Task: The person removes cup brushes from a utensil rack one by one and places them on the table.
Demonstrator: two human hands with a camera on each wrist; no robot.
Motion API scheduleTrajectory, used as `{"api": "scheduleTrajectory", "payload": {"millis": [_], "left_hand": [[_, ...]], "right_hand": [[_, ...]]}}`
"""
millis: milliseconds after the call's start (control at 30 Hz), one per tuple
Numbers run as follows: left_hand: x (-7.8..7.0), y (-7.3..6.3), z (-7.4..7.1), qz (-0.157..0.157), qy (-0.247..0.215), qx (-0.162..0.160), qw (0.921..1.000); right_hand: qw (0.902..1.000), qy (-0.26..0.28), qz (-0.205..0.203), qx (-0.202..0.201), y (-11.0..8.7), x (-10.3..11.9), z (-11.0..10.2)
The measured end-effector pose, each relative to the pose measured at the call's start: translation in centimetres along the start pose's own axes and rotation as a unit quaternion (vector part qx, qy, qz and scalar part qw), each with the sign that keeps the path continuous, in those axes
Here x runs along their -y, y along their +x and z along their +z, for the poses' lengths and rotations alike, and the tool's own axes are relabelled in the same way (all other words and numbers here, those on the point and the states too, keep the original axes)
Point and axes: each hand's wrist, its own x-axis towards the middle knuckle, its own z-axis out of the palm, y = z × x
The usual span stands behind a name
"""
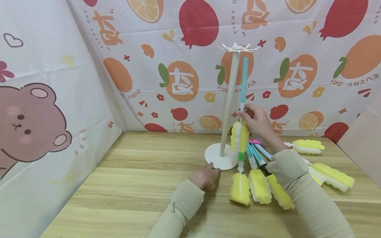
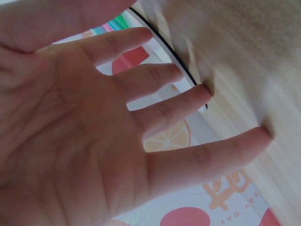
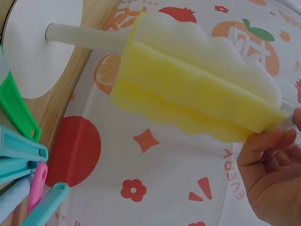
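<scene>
My right hand [image 1: 258, 123] pinches a sponge bottle brush [image 1: 239, 136] near where its teal handle meets the sponge. The brush is upright, handle up, yellow-and-white sponge down, beside the pole of a white stand [image 1: 229, 109]. Its handle tip is just under the ring of hooks [image 1: 238, 48] at the stand's top; I cannot tell whether they touch. In the right wrist view, fingers and thumb close on the brush's neck [image 3: 288, 118]. My left hand [image 1: 205, 178] rests its spread fingertips at the front rim of the round base [image 1: 217, 158], some on the wood.
Several more sponge brushes [image 1: 259, 186] lie on the wooden table [image 1: 134, 178] right of the base, handles pointing toward the back. Others [image 1: 333, 175] lie farther right, past my right forearm. A fruit-print cloth [image 1: 184, 114] hangs behind, and a bear-print cloth [image 1: 29, 122] on the left.
</scene>
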Motion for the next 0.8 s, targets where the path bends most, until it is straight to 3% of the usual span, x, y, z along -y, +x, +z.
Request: {"api": "scheduleTrajectory", "payload": {"millis": [333, 800], "left_hand": [[0.0, 0.1, 0.1, -0.001, 0.001, 0.003, 1.0], [0.0, 0.1, 0.1, -0.004, 0.002, 0.007, 1.0]], "right_hand": [[0.9985, -0.053, 0.014, 0.0, 0.3, -0.3, -0.8], [0.9957, -0.069, 0.06, 0.001, 0.3, -0.6, -1.5]]}}
